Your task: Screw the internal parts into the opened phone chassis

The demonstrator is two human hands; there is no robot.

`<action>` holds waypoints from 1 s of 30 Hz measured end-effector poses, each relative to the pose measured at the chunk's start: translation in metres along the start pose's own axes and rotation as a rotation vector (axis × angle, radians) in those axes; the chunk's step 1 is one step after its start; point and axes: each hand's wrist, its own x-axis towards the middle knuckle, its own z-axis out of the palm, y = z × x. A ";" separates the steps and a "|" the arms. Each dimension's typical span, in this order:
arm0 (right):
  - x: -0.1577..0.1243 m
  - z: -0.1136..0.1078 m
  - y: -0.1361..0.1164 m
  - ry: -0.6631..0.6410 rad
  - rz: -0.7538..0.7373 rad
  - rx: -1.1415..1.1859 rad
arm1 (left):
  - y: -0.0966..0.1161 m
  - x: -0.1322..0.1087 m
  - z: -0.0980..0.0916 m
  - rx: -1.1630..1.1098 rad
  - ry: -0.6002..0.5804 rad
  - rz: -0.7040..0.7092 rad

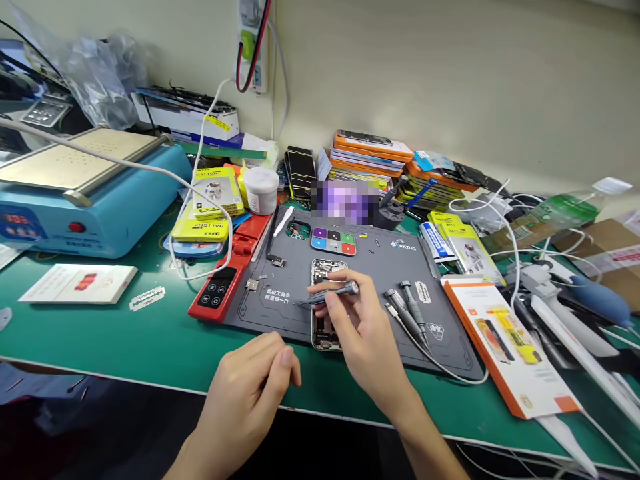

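Note:
My right hand (370,333) is closed around a grey screwdriver (343,291), held nearly level with its thin tip pointing left. Beneath that hand an opened phone (326,338) lies on the dark grey work mat (280,323), its inner parts exposed and its middle partly hidden by my fingers. In front of the mat's near edge, my left hand (250,380) is curled into a loose fist, with nothing visible in it. Left of the phone lie a small metal piece (251,285) and a small dark part (279,262).
More screwdrivers (413,310) and a white cable (463,380) lie right of the phone. A coloured tray (333,241) sits behind it. A red device (215,293) borders the mat, with a blue heating machine (100,213) further left. An orange-white box (510,353) stands right.

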 end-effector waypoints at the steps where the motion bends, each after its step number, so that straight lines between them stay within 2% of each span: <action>1: -0.001 -0.001 0.000 0.023 -0.003 0.020 | 0.000 0.000 0.000 -0.004 0.000 0.000; 5: -0.010 -0.005 -0.003 0.136 0.006 0.176 | -0.001 0.001 0.000 -0.026 0.013 -0.029; 9: -0.021 -0.005 -0.001 0.184 0.054 0.369 | -0.004 0.001 0.002 -0.050 0.029 -0.146; 13: -0.028 -0.002 0.004 0.232 0.055 0.471 | -0.007 0.001 0.003 -0.123 0.015 -0.180; 17: -0.032 -0.001 0.004 0.187 0.038 0.446 | -0.003 0.007 0.004 -0.185 -0.024 -0.187; 24: -0.034 -0.002 0.003 0.154 0.086 0.462 | 0.007 0.014 0.003 -0.144 0.042 -0.139; 30: -0.034 -0.005 0.007 0.150 0.089 0.511 | 0.008 0.014 0.006 -0.213 0.025 -0.134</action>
